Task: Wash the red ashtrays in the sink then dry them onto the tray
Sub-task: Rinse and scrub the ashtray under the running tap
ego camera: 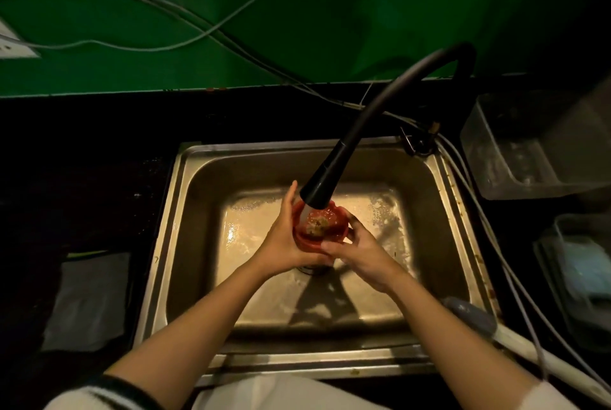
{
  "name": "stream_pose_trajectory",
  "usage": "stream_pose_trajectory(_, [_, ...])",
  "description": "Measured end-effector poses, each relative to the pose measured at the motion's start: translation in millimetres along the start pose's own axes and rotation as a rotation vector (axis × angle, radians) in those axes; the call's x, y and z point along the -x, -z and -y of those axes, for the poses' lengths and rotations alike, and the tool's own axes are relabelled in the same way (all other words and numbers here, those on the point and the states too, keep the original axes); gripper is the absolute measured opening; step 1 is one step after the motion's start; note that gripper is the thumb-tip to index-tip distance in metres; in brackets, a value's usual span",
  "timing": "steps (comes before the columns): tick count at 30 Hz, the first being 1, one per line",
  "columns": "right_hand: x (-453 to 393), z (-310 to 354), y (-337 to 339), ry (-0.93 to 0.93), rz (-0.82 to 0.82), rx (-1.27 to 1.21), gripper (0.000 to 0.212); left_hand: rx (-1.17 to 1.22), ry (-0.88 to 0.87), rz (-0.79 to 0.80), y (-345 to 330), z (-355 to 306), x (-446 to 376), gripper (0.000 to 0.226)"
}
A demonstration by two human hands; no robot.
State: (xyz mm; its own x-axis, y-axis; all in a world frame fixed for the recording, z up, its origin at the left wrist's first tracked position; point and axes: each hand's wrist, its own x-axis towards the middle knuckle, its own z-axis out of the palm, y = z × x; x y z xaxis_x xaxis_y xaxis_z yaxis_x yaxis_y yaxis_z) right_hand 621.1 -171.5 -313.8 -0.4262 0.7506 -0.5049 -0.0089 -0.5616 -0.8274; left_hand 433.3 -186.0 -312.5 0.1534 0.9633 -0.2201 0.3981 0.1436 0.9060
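A red ashtray is held over the middle of the steel sink, right under the black faucet head. Water runs from the faucet into its bowl, where brownish dirt shows. My left hand cups the ashtray from the left and below, fingers curled around it. My right hand grips its right rim and underside. The ashtray looks like a stack of two, but I cannot tell for sure.
The sink floor is wet. Clear plastic containers stand on the dark counter at the right, another nearer. A grey-and-white handled tool lies at the sink's right front corner. Pale sheets lie at the left. Cables run along the green wall.
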Motion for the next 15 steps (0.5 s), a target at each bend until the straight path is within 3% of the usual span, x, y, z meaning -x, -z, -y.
stream_pose_trajectory(6, [-12, 29, 8, 0.101, 0.073, 0.321, 0.106, -0.03, 0.044, 0.047, 14, 9, -8, 0.137])
stream_pose_trajectory(9, [-20, 30, 0, 0.133, 0.102, 0.432, 0.107, -0.026, 0.04, 0.03, 26, 12, -4, 0.122])
stream_pose_trajectory(15, [-15, -4, -21, 0.128, 0.041, 0.414, 0.11, -0.083, 0.057, 0.103, 47, 13, 13, 0.105])
